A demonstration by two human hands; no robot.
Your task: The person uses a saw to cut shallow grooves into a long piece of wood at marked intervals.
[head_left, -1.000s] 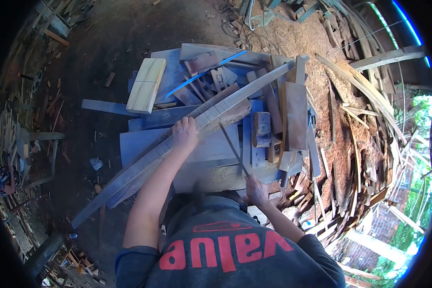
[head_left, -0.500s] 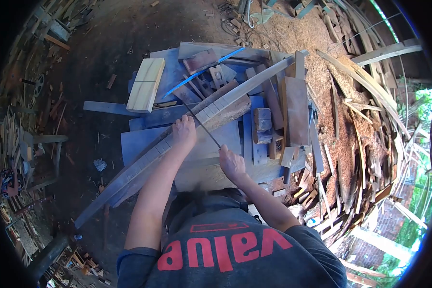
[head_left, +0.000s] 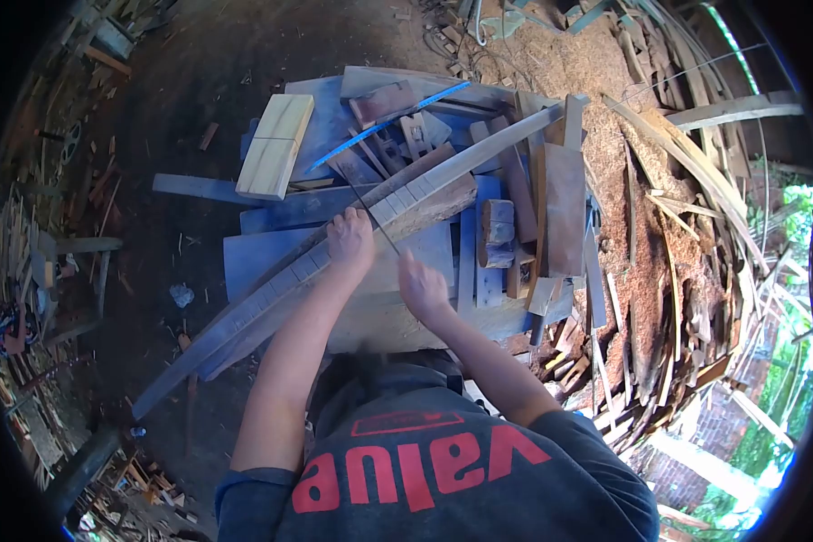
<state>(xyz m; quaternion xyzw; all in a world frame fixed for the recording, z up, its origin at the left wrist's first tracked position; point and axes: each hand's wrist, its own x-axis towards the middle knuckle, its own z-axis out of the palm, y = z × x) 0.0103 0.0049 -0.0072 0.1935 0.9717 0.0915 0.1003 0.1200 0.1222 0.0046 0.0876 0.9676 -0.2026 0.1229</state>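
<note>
A long, slightly curved wooden strip (head_left: 275,287) lies diagonally over the bench, with several dark lines across its face. My left hand (head_left: 350,239) is closed over the strip near its middle, fingers curled at its far edge. In my right hand (head_left: 425,285), on the near side of the strip, is the end of a thin, dark saw (head_left: 385,237), seen nearly edge-on. Its blade crosses the strip just right of my left fingers. The handle is hidden in my closed, slightly blurred right fist.
Under the strip is a thick wooden beam (head_left: 443,204). Around it on the bench (head_left: 388,327) are a pale wood block (head_left: 275,147), a blue strip (head_left: 388,125), wooden hand planes (head_left: 415,135) and a brown block (head_left: 497,233). Sawdust (head_left: 560,68) and scrap boards cover the ground at right.
My right hand has moved forward and slightly left, closer to the strip, pushing the saw further across it. My left hand stays on the strip at about the same spot.
</note>
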